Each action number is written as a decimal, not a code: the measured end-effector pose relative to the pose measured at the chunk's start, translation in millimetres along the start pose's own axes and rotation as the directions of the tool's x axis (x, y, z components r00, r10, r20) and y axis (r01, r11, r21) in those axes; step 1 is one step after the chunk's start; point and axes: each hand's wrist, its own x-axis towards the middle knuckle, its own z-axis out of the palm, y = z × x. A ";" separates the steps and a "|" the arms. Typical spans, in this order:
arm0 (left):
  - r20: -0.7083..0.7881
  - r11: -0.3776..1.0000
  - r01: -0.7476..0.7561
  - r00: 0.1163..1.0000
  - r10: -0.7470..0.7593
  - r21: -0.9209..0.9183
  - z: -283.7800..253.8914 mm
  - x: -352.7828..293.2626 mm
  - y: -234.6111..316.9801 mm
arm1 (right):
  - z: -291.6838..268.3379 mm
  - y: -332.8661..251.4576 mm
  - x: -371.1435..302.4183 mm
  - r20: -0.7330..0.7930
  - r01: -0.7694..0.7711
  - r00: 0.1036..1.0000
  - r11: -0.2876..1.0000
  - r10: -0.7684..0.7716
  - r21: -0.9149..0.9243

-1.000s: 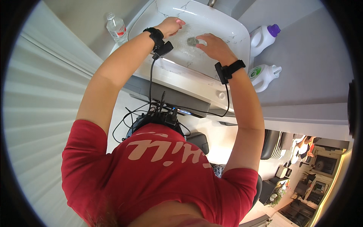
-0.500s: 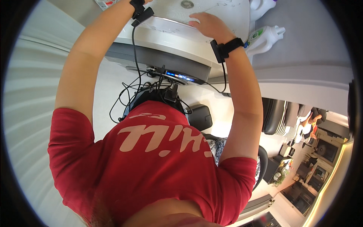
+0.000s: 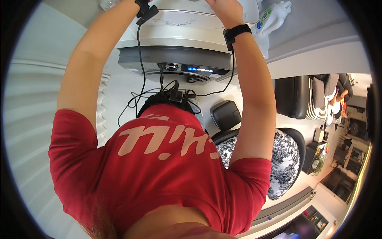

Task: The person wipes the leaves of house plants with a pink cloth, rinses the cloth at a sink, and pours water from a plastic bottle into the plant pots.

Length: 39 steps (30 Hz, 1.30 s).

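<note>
My right hand [image 3: 227,8] reaches over the white basin [image 3: 187,16] at the top edge of the view. Its fingers are mostly cut off, so whether they grip anything cannot be told. My left forearm [image 3: 101,44] runs up to the top edge on the left of the basin, and the left hand lies out of the picture beyond the black wristband [image 3: 146,15]. A second black band [image 3: 234,35] with a cable sits on my right wrist. Just right of that wrist stands a white bottle with a handle [image 3: 274,18].
Below the basin is a grey front-loading machine [image 3: 175,59] with a lit panel. Black cables [image 3: 139,95] hang between my wrists and waist. Behind me are a black-and-white patterned chair [image 3: 284,165], a dark bin-like box [image 3: 226,114] and a black sofa [image 3: 292,97]. Pleated white panelling [image 3: 36,119] lines the left.
My right hand has moved up, away from me, so its fingers now leave the frame. The view has shifted, showing less of the basin and more of the machine and chair.
</note>
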 end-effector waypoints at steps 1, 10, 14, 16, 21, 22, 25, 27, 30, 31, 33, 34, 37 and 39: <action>0.008 0.977 0.163 0.986 -0.164 -0.139 5.5 -0.2 11.1 | 8.2 8.2 -1.2 -0.119 0.055 0.991 0.998 -0.056 -0.012; -0.263 0.582 -0.059 0.852 0.453 0.811 15.9 38.5 -103.3 | 3.6 -31.2 -43.7 -0.438 0.044 0.890 0.936 0.122 0.350; -0.486 0.997 -0.038 0.871 0.064 0.064 27.6 9.5 -28.6 | -12.4 -30.9 -101.5 -0.281 -0.022 0.912 0.720 0.298 0.693; -0.435 0.989 -0.126 0.889 0.145 0.071 19.7 -1.6 -33.9 | -2.9 -36.3 -131.2 -0.172 -0.125 0.883 0.571 0.438 0.812; -0.328 0.961 -0.273 0.904 0.274 0.050 22.4 -28.9 -21.9 | 122.0 -45.4 -241.5 -0.033 -0.388 0.728 0.450 0.685 0.805; -0.303 0.966 -0.256 0.919 0.252 0.027 29.9 -28.3 -18.6 | 149.7 -56.3 -263.7 0.033 -0.450 0.699 0.403 0.715 0.797; -0.367 0.958 -0.222 0.889 0.275 0.179 37.1 -43.5 -1.0 | 241.6 -107.0 -311.9 0.163 -0.512 0.667 0.289 0.727 0.809; -0.355 0.963 -0.210 0.898 0.258 0.169 30.8 -41.6 -9.7 | 264.3 -135.7 -316.0 0.340 -0.608 0.660 0.210 0.670 0.766; -0.329 0.917 -0.302 0.865 0.379 0.262 18.7 -34.6 -10.9 | 275.6 -168.4 -317.7 0.457 -0.636 0.686 0.162 0.566 0.755; -0.316 0.911 -0.310 0.866 0.388 0.270 19.9 -30.8 -17.5 | 276.0 -175.5 -317.1 0.480 -0.640 0.690 0.147 0.541 0.754; -0.297 0.900 -0.331 0.862 0.411 0.285 21.9 -23.3 -30.9 | 279.5 -183.2 -313.5 0.526 -0.644 0.699 0.104 0.485 0.758; -0.272 0.888 -0.360 0.858 0.436 0.285 20.8 -21.2 -37.6 | 282.0 -185.9 -311.4 0.532 -0.642 0.694 0.084 0.484 0.762; -0.222 0.886 -0.385 0.869 0.443 0.259 23.1 -13.6 -36.5 | 289.5 -187.2 -302.8 0.534 -0.630 0.682 0.030 0.499 0.776; -0.219 0.928 -0.284 0.916 0.337 0.241 13.7 -26.7 -25.0 | 295.8 -191.9 -295.8 0.525 -0.604 0.691 -0.003 0.497 0.797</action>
